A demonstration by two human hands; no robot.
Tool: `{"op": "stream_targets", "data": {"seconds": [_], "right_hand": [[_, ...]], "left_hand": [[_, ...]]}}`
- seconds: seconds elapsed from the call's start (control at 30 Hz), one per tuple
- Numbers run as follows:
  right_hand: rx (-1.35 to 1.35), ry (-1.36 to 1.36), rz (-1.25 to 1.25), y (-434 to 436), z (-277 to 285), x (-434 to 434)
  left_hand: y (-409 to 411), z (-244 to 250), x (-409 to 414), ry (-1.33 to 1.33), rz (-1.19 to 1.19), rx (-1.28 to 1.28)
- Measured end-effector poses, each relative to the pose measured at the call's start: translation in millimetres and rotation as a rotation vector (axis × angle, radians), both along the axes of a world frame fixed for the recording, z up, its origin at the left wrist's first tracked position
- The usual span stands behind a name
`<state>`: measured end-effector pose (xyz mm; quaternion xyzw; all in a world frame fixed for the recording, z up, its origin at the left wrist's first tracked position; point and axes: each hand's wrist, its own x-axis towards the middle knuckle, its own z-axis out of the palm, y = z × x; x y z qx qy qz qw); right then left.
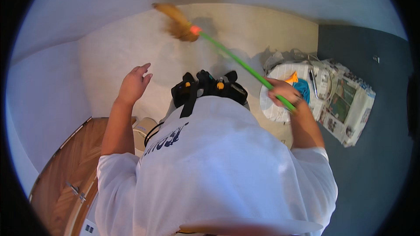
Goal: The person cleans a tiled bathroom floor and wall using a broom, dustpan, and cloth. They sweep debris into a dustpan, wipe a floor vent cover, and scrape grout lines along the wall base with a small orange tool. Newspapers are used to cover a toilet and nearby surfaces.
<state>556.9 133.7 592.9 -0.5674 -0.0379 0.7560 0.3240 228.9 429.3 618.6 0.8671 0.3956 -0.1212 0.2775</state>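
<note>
My right hand (283, 92) grips the green handle (244, 63) of a broom near its end. The handle runs up and left to an orange-red collar and tan bristles (177, 23), which are partly blurred. The bristle end is close to where the pale floor meets the wall; contact cannot be told. My left hand (135, 83) is held out on the left over the floor, fingers apart and holding nothing. A black tool belt (210, 88) with orange-yellow parts sits at my waist.
On the right stands what looks like a toilet wrapped in paper (274, 109) and newspaper (344, 105). A blue cloth (302, 90), an orange item (292, 77) and a pen-like tool (313, 82) rest on it. A bucket (144, 127) and door handle (73, 188) are at left.
</note>
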Motion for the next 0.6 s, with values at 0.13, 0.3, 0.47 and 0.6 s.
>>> {"op": "stream_targets", "data": {"seconds": [0.13, 0.3, 0.47, 0.6], "right_hand": [[-0.188, -0.239, -0.074, -47, 75, -24], [-0.311, -0.514, -0.208, -59, -16, -56], [-0.493, -0.272, -0.439, -6, -162, -133], [-0.308, 0.005, -0.191, 36, -145, -226]], "left_hand": [[23, -18, -41, 0.038, -0.024, -0.024], [58, -37, -79, 0.041, -0.102, -0.068], [82, -34, -129, 0.101, -0.072, -0.053], [82, -38, -161, 0.094, -0.004, -0.061]]}}
